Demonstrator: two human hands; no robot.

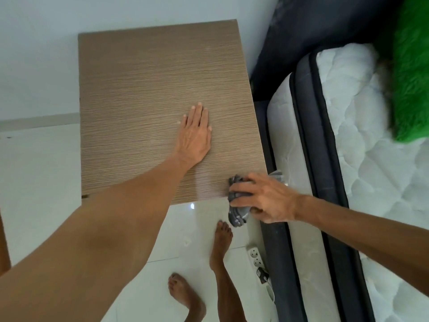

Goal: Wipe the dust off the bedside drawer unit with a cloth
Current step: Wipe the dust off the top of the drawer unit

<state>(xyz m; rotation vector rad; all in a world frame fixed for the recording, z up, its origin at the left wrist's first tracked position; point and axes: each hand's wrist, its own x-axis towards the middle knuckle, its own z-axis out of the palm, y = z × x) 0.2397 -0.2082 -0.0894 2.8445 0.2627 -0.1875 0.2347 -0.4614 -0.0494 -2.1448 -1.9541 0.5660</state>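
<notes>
Grey cloth (238, 201) bunched in right hand (267, 198) at drawer unit (151, 89) corner.

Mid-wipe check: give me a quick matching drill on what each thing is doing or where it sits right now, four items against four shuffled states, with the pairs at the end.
Things:
1. left hand
2. right hand
3. cloth
4. power strip

States:
A. lies on the floor beside the bed base
B. bunched up at the drawer unit's near right corner
C. flat, palm down, on the wooden top
D. closed around the grey fabric

Pairs: 1-C, 2-D, 3-B, 4-A
</notes>
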